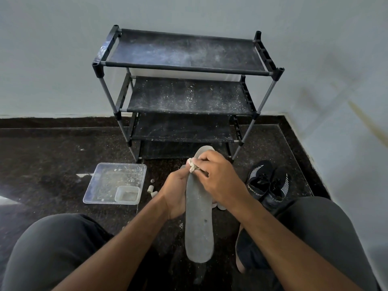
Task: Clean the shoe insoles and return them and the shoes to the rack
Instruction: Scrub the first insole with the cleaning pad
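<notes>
A clear plastic tray (105,181) lies on the dark floor (42,164), left of the hands. Inside its near right corner sits a smaller clear container (127,195); pale specks and residue cover the tray bottom.

The left hand (175,194) grips the grey insole (197,219) from the side, fingers curled round its edge. The right hand (216,175) pinches a wadded pale cloth (192,164) against the insole's upper part. The insole is held upright between the knees, before the black rack (184,91). A pair of black shoes (266,183) stands on the floor right of the hands.
</notes>
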Motion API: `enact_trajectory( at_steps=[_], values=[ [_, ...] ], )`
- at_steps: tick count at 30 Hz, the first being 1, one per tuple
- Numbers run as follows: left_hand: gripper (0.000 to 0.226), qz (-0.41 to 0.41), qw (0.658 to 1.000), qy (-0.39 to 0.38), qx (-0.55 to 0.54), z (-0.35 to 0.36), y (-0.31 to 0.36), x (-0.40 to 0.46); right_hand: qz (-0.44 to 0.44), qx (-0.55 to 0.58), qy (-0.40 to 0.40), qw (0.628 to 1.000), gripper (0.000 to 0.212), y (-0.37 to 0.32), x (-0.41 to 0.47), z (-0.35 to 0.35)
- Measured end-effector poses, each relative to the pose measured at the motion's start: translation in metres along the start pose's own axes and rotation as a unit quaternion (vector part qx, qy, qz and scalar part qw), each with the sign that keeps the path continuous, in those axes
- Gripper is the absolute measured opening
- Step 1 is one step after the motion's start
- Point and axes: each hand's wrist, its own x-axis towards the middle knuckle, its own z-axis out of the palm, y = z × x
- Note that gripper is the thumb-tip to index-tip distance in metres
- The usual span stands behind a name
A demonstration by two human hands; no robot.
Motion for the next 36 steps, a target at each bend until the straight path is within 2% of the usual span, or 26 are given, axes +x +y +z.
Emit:
enact_trajectory(
  at_steps=[3, 8, 12, 17, 20, 22, 24, 26, 29, 32, 33, 36],
  values=[
    [0.060, 0.011, 1.000, -0.001, 0.008, -0.001, 0.000, 0.000, 0.021, -0.017, 0.036, 0.999, 0.013, 0.003, 0.004, -0.004],
    [0.066, -0.009, 0.999, -0.013, 0.030, -0.004, -0.003, 0.003, 0.112, -0.028, 0.099, 0.988, 0.020, 0.017, 0.010, -0.019],
    [0.065, 0.004, 1.000, 0.003, 0.023, -0.002, -0.001, 0.002, 0.062, -0.024, 0.055, 0.996, 0.013, 0.006, 0.003, -0.002],
    [0.072, -0.003, 1.000, 0.019, -0.014, -0.012, 0.005, 0.004, -0.013, -0.013, -0.071, 0.997, 0.014, -0.003, -0.003, 0.009],
    [0.069, 0.010, 1.000, 0.011, -0.023, -0.011, 0.004, 0.003, -0.008, -0.022, -0.020, 1.000, 0.012, 0.003, 0.005, -0.006],
    [0.068, 0.015, 1.000, 0.010, -0.010, -0.011, 0.001, 0.006, 0.039, -0.040, 0.048, 0.997, 0.013, 0.008, 0.009, -0.016],
    [0.069, 0.011, 1.000, 0.007, 0.007, -0.009, 0.000, 0.006, 0.073, -0.053, 0.072, 0.993, 0.014, 0.010, 0.008, -0.015],
    [0.070, 0.010, 1.000, 0.009, 0.015, -0.008, 0.001, 0.006, 0.041, -0.058, 0.053, 0.996, 0.012, 0.003, 0.003, -0.004],
    [0.075, 0.006, 0.999, 0.031, 0.015, -0.015, 0.003, 0.008, -0.032, -0.058, -0.019, 0.998, 0.013, -0.008, -0.004, 0.010],
    [0.078, 0.003, 0.999, 0.042, 0.000, -0.021, 0.005, 0.008, -0.055, -0.038, -0.089, 0.994, 0.015, -0.005, -0.002, 0.006],
    [0.077, 0.005, 0.999, 0.039, -0.004, -0.021, 0.004, 0.009, -0.047, -0.032, -0.085, 0.995, 0.015, -0.002, -0.001, 0.002],
    [0.072, 0.011, 1.000, 0.021, -0.002, -0.014, 0.002, 0.007, 0.005, -0.043, -0.006, 0.999, 0.011, 0.006, 0.003, -0.005]
  ],
)
